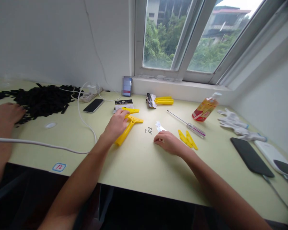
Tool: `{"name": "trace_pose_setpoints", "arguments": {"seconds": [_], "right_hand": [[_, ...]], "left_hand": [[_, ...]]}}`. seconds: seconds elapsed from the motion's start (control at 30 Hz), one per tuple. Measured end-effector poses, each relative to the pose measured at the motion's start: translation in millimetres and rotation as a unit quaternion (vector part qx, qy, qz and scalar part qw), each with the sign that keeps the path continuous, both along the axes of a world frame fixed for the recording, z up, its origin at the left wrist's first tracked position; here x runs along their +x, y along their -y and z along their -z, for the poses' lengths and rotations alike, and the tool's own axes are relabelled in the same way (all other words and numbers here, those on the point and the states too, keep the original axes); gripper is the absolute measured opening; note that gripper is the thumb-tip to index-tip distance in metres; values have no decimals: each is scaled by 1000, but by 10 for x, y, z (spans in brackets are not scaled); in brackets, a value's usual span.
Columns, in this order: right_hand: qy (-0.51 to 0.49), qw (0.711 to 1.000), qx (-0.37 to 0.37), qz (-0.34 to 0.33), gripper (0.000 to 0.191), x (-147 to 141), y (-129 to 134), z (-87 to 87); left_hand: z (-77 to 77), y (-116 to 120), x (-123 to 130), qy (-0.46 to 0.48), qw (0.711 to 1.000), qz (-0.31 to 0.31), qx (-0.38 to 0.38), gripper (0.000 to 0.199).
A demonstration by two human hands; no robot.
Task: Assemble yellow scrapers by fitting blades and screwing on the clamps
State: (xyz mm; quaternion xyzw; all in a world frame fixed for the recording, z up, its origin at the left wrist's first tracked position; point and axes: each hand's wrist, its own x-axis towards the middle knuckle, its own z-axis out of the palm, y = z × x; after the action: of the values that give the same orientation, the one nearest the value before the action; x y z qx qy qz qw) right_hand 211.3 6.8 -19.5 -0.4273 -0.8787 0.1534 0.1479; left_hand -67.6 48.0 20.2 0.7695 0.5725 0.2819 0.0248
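Note:
My left hand is closed at a flat yellow plastic piece, its fingertips on the near end. Under and beside that hand lies a yellow plastic handle with a wide, forked head; the hand covers part of it. Several small metal nuts or screws lie loose between my hands. My right hand rests low over the table, fingers curled together; whatever they pinch is too small to make out. Just behind it is a crumpled white scrap. Two flat yellow pieces lie to its right.
A screwdriver, a drink bottle and white gloves are at right, near a dark phone. Packaged yellow handles lie behind. At left are a cable, black strips and another person's hand.

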Motion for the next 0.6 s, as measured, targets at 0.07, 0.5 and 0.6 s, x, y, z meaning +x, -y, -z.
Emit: {"name": "trace_pose_setpoints", "arguments": {"seconds": [0.07,0.5,0.6], "right_hand": [[-1,999,31,15,14,-82,-77,31],[-97,978,101,157,14,525,-179,-111],[-112,966,84,216,15,783,-193,-17]], "left_hand": [[1,-16,-26,-5,1000,-5,-4,32],[95,-89,-56,-28,998,-28,-56,39],[62,-116,-63,12,997,-35,-60,42]]}}
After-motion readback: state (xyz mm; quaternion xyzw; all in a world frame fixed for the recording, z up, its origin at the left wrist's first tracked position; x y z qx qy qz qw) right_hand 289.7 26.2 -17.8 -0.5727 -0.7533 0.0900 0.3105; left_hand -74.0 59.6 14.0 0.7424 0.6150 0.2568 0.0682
